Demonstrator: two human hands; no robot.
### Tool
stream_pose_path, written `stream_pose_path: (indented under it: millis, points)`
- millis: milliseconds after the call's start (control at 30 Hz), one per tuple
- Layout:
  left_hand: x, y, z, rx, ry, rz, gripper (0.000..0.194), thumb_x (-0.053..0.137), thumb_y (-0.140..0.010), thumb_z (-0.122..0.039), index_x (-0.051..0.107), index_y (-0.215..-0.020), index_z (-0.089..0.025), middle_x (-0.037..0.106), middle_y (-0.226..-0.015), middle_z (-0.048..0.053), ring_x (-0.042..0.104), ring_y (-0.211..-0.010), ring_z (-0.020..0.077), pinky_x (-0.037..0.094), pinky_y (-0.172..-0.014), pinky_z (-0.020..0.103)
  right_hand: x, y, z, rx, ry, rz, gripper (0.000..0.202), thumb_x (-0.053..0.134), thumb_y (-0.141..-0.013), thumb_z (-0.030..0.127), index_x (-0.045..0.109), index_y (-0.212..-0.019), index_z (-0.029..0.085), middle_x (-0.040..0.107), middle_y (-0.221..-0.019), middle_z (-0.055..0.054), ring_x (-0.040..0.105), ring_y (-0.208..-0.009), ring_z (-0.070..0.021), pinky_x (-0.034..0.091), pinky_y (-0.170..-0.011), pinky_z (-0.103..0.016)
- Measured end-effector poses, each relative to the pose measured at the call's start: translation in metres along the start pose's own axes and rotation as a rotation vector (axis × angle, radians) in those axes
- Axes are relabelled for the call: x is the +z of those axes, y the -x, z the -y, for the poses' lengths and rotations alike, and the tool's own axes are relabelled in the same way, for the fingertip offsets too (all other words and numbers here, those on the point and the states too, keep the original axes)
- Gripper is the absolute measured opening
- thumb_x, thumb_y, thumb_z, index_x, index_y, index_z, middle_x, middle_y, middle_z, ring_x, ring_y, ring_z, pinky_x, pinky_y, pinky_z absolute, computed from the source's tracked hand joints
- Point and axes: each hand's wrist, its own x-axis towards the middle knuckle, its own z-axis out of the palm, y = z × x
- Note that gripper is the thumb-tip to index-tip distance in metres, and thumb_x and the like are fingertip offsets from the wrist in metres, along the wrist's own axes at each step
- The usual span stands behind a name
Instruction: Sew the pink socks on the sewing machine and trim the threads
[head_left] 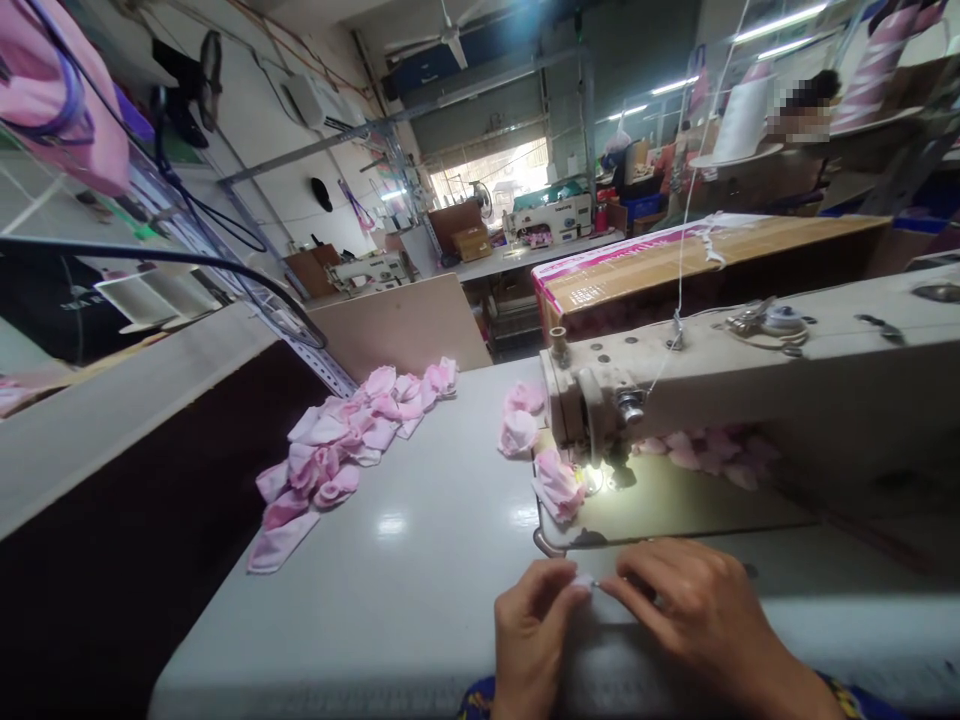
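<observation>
In front of the sewing machine, my left hand pinches a small white piece of fabric between thumb and fingers. My right hand is closed in a pinch right beside it, at a tiny dark spot on the piece's edge; what its fingertips grip is too small to make out. A pink and white fabric piece lies by the lit needle area, and another pink bunch sits just behind it. More pink pieces lie under the machine arm.
A long pile of pink and white fabric pieces lies on the left of the white table. Behind the machine stands a cardboard box. White thread runs down from a cone. Other sewing machines and a person are farther back.
</observation>
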Motion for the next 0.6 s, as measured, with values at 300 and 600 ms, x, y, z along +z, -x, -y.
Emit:
stream_pose_path:
  millis: [300, 600]
  points:
    - [0.000, 0.003, 0.002, 0.035, 0.089, -0.062, 0.028, 0.078, -0.065, -0.034, 0.069, -0.087, -0.019, 0.068, -0.064, 0.001, 0.064, -0.062, 0.0153, 0.053, -0.062, 0.022, -0.009, 0.002, -0.012, -0.010, 0.004, -0.034, 0.043, 0.039, -0.099, 0.041, 0.063, -0.071, 0.020, 0.062, -0.061, -0.002, 0.056, -0.054, -0.0139, 0.033, -0.056, -0.028]
    - [0.002, 0.004, -0.001, 0.004, 0.170, -0.039, 0.036, 0.080, -0.063, -0.029, 0.062, -0.093, -0.020, 0.068, -0.060, -0.001, 0.066, -0.061, 0.0153, 0.054, -0.065, 0.023, -0.012, -0.002, -0.004, -0.106, -0.032, -0.081, 0.033, 0.045, -0.097, 0.032, 0.062, -0.071, 0.019, 0.059, -0.059, 0.000, 0.052, -0.054, -0.0142, 0.030, -0.059, -0.029]
